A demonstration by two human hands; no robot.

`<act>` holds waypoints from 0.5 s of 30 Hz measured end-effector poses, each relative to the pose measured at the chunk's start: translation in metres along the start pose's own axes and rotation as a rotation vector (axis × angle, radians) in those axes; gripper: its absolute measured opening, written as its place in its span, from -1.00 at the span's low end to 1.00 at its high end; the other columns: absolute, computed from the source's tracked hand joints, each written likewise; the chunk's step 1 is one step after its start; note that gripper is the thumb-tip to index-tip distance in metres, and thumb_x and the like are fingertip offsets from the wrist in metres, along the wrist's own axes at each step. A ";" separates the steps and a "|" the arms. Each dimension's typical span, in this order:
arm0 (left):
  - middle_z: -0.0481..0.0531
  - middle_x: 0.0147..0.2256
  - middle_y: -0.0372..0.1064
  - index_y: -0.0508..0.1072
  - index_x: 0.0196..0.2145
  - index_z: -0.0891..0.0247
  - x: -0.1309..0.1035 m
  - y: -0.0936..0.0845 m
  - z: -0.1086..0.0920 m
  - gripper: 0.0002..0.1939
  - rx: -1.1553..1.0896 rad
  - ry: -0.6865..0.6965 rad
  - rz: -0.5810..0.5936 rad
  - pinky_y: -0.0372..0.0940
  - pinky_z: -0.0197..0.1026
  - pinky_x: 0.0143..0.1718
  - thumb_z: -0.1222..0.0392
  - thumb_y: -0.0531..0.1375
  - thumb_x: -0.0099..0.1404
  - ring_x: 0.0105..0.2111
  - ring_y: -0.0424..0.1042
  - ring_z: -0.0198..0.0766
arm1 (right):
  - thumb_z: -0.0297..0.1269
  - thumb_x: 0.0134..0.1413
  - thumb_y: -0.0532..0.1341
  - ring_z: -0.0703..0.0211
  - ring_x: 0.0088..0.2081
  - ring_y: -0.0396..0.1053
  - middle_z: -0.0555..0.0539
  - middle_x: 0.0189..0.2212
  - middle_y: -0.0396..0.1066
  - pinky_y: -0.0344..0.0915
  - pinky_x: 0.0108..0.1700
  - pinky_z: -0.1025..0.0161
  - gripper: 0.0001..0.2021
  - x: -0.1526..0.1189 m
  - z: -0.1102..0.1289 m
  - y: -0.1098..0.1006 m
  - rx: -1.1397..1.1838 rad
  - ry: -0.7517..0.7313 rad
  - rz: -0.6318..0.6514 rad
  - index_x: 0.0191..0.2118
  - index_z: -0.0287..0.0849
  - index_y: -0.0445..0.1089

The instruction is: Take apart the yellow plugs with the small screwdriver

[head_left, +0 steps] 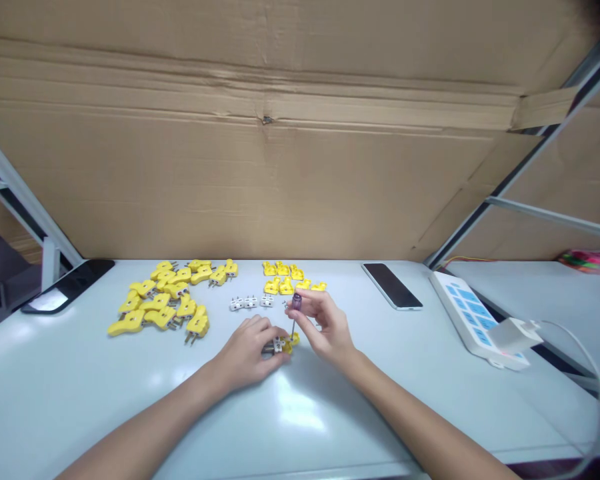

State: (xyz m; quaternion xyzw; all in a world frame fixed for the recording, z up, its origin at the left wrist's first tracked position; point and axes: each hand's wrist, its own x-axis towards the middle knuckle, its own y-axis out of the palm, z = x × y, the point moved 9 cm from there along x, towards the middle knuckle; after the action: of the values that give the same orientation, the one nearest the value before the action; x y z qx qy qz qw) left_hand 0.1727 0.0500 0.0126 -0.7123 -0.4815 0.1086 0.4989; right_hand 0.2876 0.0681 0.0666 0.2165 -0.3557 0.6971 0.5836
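Near the middle of the table, my left hand (pixel 254 350) is closed on an opened yellow plug (pixel 293 341) with a white insert and metal pins, its fingers hiding part of it. My right hand (pixel 327 325) grips the dark purple handle of a small screwdriver (pixel 297 302). The shaft points down, and its tip is at the yellow plug half. Just beyond my hands, white plug inserts (pixel 251 302) stand in a short row. Behind them lie several yellow plug shells (pixel 285 285) in two rows.
A pile of yellow plugs (pixel 156 302) lies to the left. A black phone-like slab (pixel 70 285) is at the far left. To the right are a smartphone (pixel 393 287) and a white power strip (pixel 473 320) with a charger (pixel 516 335) and cable. Cardboard (pixel 280 193) walls the back.
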 end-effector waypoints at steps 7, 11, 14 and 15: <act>0.05 -0.33 0.35 0.46 -0.11 0.19 0.000 0.001 0.002 -0.75 0.028 -0.013 0.017 0.24 -0.08 -0.19 0.06 0.19 0.30 -0.27 0.34 -0.13 | -0.31 0.23 0.12 0.12 -0.24 0.51 -0.02 -0.42 0.45 0.49 -0.19 0.13 -0.72 0.005 -0.009 -0.003 0.054 0.076 0.041 0.06 -0.05 0.26; 0.05 -0.33 0.35 0.47 -0.10 0.18 0.001 0.000 0.003 -0.74 0.029 -0.024 0.027 0.24 -0.07 -0.18 0.06 0.19 0.30 -0.27 0.34 -0.13 | -0.30 0.10 0.26 0.21 -0.35 0.42 -0.03 -0.35 0.37 0.46 -0.31 0.23 -0.76 0.006 -0.015 -0.015 0.041 0.112 -0.105 -0.08 -0.06 0.35; 0.05 -0.33 0.35 0.47 -0.11 0.18 0.001 0.000 0.002 -0.75 0.026 -0.031 0.031 0.25 -0.08 -0.18 0.06 0.20 0.29 -0.26 0.34 -0.13 | -0.31 0.03 0.30 0.25 -0.43 0.33 0.02 -0.44 0.30 0.41 -0.37 0.26 -0.80 0.007 -0.018 -0.021 0.025 0.148 -0.176 -0.17 -0.07 0.42; 0.05 -0.33 0.36 0.47 -0.12 0.18 0.001 0.000 0.002 -0.75 0.024 -0.031 0.033 0.25 -0.08 -0.18 0.06 0.20 0.28 -0.26 0.34 -0.13 | -0.31 0.03 0.30 0.26 -0.46 0.31 0.04 -0.48 0.29 0.41 -0.37 0.25 -0.80 0.007 -0.019 -0.021 0.030 0.166 -0.175 -0.17 -0.07 0.43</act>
State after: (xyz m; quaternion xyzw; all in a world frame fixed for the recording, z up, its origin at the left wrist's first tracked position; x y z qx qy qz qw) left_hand 0.1719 0.0519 0.0116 -0.7123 -0.4760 0.1338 0.4981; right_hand 0.3085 0.0884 0.0639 0.1968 -0.2752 0.6644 0.6664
